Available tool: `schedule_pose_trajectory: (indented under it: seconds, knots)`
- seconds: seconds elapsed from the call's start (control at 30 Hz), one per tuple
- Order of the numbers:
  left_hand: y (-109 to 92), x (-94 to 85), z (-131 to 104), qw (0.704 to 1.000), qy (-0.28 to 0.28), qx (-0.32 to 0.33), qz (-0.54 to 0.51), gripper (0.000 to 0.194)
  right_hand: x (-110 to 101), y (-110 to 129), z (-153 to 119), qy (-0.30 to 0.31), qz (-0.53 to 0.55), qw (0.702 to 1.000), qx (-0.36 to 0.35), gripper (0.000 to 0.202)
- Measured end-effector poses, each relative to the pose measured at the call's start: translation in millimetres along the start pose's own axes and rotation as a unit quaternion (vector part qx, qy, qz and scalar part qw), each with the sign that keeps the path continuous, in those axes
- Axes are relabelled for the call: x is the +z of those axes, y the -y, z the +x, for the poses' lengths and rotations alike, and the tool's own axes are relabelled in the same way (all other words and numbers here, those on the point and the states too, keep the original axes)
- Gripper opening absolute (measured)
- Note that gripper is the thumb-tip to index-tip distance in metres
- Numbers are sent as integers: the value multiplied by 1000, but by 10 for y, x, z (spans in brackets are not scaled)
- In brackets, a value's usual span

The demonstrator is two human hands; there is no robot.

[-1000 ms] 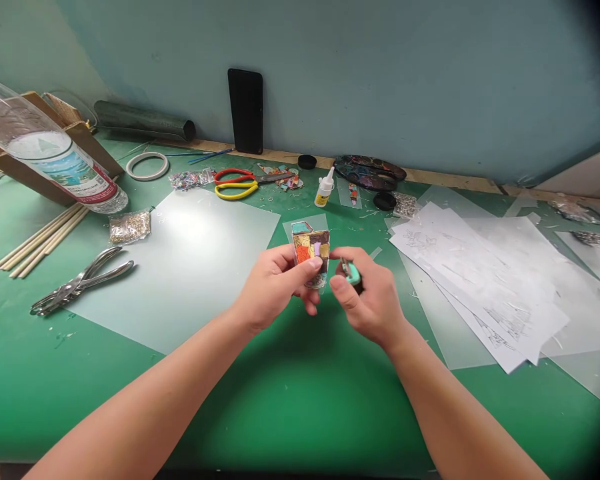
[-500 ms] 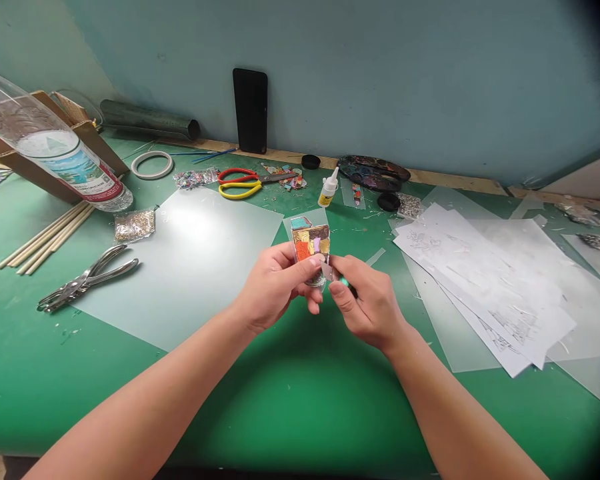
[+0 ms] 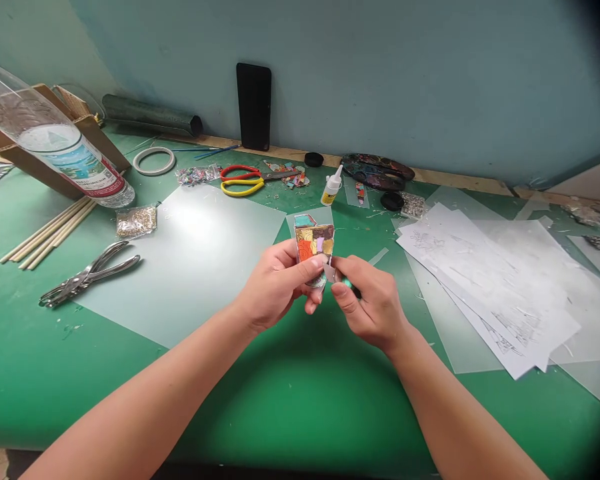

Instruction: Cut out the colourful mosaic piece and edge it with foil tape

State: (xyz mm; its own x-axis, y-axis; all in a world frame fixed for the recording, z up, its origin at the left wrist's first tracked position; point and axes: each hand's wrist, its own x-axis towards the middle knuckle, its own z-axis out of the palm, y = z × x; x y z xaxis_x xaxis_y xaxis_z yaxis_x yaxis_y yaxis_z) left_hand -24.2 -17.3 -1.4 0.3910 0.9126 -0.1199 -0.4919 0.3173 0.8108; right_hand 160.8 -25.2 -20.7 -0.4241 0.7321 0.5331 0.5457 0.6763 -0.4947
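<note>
My left hand (image 3: pixel 285 277) grips a small colourful cut-out piece (image 3: pixel 314 243), patterned in orange, yellow, brown and turquoise. The thumb presses on its face, and the other fingers are behind it. In my right hand (image 3: pixel 367 293) is a craft knife (image 3: pixel 331 273) with a short grey blade; a bit of green handle shows between the fingers. The blade is by the lower right edge of the cut-out, close to my left thumb. Whether it touches the edge I cannot tell. Most of the knife's handle is hidden by the right hand.
Beyond my hands stand a glue bottle (image 3: pixel 332 187) and red-and-yellow scissors (image 3: pixel 243 181). A hole punch (image 3: pixel 87 275), wooden sticks (image 3: pixel 50 233) and a large bottle (image 3: pixel 80 157) lie or lean left. Printed papers (image 3: pixel 500 287) spread on the right. A phone (image 3: pixel 255 107) leans on the wall.
The view has shifted slightly, so the table things sit a little further right. Both hands keep nearly the same hold, with the blade still at the cut-out's lower right edge.
</note>
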Motion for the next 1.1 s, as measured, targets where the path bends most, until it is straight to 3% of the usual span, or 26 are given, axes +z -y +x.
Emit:
schedule_pose_trajectory:
  seconds: [0.67,1.1]
  knots:
    - [-53,36,7,999,9,-32,-41,33,5,-42,14,-34,-14,999,-17,18]
    - [4,-1,-5,997,18,-41,-61,23,8,-100,26,-53,-25,998,-23,15]
